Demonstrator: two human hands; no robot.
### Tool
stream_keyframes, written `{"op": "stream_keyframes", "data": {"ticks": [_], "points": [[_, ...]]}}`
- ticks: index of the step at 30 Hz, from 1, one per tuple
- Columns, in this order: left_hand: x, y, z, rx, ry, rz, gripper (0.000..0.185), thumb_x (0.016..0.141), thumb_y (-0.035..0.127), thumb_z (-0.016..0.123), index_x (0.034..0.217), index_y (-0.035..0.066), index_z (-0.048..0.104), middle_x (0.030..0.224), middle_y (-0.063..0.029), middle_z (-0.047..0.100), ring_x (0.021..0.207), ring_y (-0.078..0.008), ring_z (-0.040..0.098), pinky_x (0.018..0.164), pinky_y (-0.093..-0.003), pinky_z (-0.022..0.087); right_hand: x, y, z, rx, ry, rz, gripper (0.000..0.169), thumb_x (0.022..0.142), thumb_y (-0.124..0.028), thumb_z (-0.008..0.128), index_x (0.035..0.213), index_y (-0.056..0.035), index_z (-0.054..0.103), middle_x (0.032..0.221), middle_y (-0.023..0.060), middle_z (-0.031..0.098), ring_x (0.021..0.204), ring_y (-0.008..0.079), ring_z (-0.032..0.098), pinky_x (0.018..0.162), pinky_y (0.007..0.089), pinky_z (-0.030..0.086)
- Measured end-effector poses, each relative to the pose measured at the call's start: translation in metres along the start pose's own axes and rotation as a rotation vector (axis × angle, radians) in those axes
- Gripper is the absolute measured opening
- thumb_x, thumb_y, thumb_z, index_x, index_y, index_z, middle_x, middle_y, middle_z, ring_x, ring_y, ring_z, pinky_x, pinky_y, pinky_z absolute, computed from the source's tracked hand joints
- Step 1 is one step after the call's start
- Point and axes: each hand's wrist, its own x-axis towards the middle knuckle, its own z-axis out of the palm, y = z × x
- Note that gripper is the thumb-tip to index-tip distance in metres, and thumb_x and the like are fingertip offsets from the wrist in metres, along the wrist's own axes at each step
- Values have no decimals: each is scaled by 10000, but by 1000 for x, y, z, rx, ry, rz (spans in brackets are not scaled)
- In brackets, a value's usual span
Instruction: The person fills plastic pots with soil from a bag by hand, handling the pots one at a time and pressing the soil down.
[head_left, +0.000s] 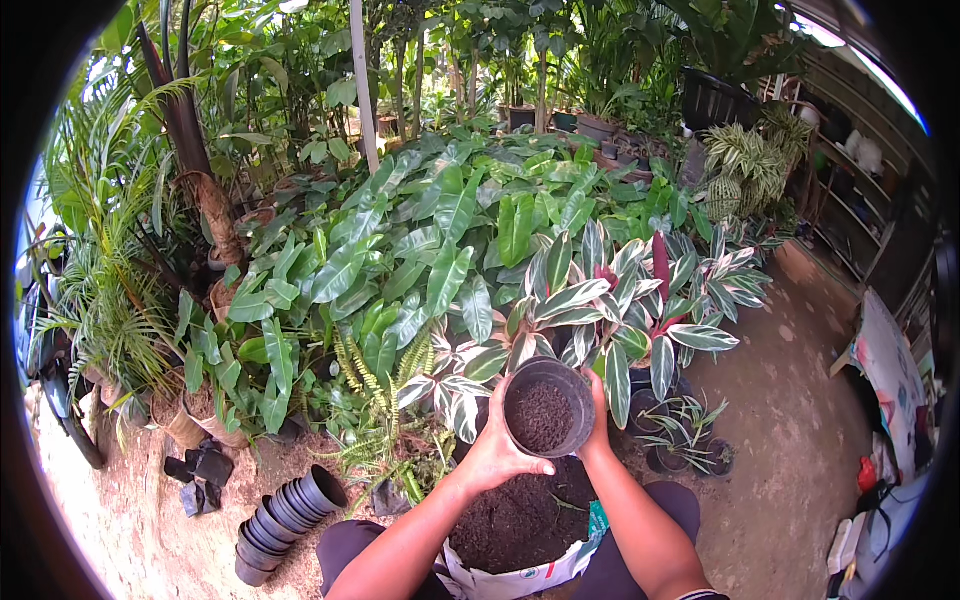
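Observation:
Both hands hold a black plastic plant pot (549, 407) up in front of me, tilted so that its open top faces the camera. Dark potting soil (538, 417) lies inside it. My left hand (496, 442) grips the pot's left side, its thumb along the lower wall. The right side is held by my right hand (596, 420), whose fingers are partly hidden behind the pot. Below, between my knees, an opened plastic sack (517, 581) contains more dark soil (517, 525), with a small green leaf bit on top.
Nested black pots (289, 525) lie on the ground at left, near small black grow bags (201, 472). Leafy green plants (420, 247) and a striped stromanthe (574, 300) stand ahead. Small potted plants (686, 431) sit right of my hands. Shelves (851, 184) line the far right.

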Motion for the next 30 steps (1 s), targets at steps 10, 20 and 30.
{"op": "stream_keyframes", "data": {"ticks": [10, 20, 30], "points": [[11, 0, -1, 143, 132, 13, 1376, 520, 326, 1010, 1564, 3, 174, 1522, -188, 397, 1459, -325, 382, 1237, -463, 280, -3, -12, 12, -204, 23, -60, 673, 930, -91, 705, 1518, -34, 385, 1435, 177, 539, 1308, 269, 545, 1108, 387, 416], [11, -4, -8, 175, 183, 82, 1210, 505, 289, 991, 1499, 10, 360, 1434, -140, 540, 1326, -274, 541, 1164, -428, 404, 4, -20, 18, -152, -30, -68, 684, 922, -106, 720, 1518, -24, 395, 1487, 178, 504, 1383, 275, 486, 1159, 388, 370], [17, -9, -16, 240, 246, 140, 1092, 576, 222, 965, 1475, -16, 393, 1388, -162, 564, 1301, -285, 566, 1153, -421, 421, 19, -50, 11, -60, 131, -13, 674, 935, -195, 703, 1519, -23, 413, 1352, 206, 552, 1233, 282, 562, 1061, 391, 443]]}}
